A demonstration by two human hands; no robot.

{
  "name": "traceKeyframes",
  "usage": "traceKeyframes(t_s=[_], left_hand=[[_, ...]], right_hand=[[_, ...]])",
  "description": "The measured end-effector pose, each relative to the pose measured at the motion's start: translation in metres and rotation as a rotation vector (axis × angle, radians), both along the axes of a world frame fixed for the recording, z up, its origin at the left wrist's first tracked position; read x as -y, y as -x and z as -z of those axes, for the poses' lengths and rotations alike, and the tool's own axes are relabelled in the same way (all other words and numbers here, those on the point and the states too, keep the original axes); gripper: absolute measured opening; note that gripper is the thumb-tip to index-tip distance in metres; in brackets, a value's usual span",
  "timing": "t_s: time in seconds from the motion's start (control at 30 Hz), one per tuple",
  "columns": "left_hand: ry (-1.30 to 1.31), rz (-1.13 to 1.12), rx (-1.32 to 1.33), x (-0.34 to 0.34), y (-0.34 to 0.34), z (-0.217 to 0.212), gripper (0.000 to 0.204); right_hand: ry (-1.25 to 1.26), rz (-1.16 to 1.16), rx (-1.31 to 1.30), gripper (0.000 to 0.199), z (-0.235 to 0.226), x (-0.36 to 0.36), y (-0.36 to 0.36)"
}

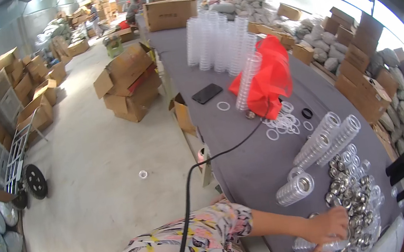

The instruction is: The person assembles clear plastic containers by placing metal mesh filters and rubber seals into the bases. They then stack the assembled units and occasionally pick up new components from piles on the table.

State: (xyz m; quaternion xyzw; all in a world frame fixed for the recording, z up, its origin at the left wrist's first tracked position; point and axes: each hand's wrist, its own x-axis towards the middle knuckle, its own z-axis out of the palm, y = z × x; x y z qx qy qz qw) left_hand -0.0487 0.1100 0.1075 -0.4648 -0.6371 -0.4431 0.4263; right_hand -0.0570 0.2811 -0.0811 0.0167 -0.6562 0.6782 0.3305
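Gripping clear lid stack (325,245) w/ left hand (330,225), metal caps (348,191) alongside.

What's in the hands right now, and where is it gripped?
One hand grips a stack of clear round plastic lids from above, fingers curled over its side. The other hand isn't visible.

Concrete floor (93,155); stacked cardboard boxes (127,82), grey table (247,156)

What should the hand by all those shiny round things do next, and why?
Probably lift one small shiny metal piece clear of the pile. The hand rests at the near edge of the heap, fingers bent over clear round lids, and a short stack of clear rings lies close beside it on the grey table. What it grips is hidden.
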Motion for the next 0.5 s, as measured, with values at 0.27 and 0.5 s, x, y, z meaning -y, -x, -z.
traceKeyframes(t_s=[0.27,0.5], left_hand=[[0.473,-0.004,-0.294,-0.023,0.033,-0.005,0.03],[0.862,-0.073,0.025,-0.035,0.022,-0.018,0.027]], right_hand=[[-0.036,-0.006,-0.008,0.066,-0.007,0.012,0.003],[-0.042,-0.017,0.009,0.065,-0.006,0.017,0.007]])
